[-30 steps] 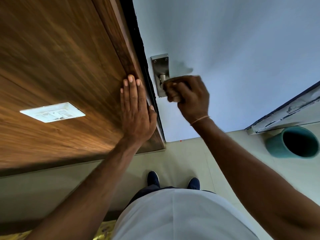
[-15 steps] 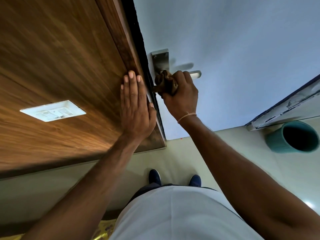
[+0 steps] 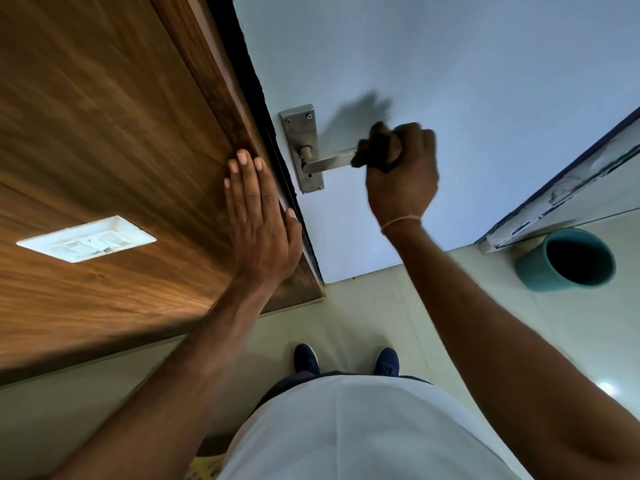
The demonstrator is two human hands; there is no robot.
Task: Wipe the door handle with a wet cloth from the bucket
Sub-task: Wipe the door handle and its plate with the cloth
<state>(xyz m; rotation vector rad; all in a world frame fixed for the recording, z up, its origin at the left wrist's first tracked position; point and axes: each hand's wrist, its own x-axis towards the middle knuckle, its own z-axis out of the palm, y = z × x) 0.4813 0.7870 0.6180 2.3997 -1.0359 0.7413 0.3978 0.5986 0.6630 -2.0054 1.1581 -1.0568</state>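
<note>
Nearest the viewer, the person's white shirt (image 3: 363, 431) fills the lower frame, with two dark blue shoes (image 3: 306, 358) on the pale tiled floor (image 3: 450, 306) just beyond it.

The left hand (image 3: 258, 223) lies flat against the wooden panel (image 3: 104, 133) at the door's edge. Its fingers are straight and held together, the thumb spread slightly to the side, and it holds nothing. A white switch plate (image 3: 86, 239) is mounted on the panel, well to the left of this hand.

The right hand (image 3: 401, 171) is raised to the door handle (image 3: 329, 162). Its fingers are curled tightly round a dark brown cloth (image 3: 377, 148), and the cloth covers the outer end of the metal lever. The inner part of the lever and the metal backplate (image 3: 301, 133) are exposed. A thin band (image 3: 401, 221) circles the right wrist.

The handle is fixed to a pale blue door (image 3: 450, 64). A teal bucket (image 3: 540, 268) stands on the floor to the right, near the door frame base, well apart from both hands.
</note>
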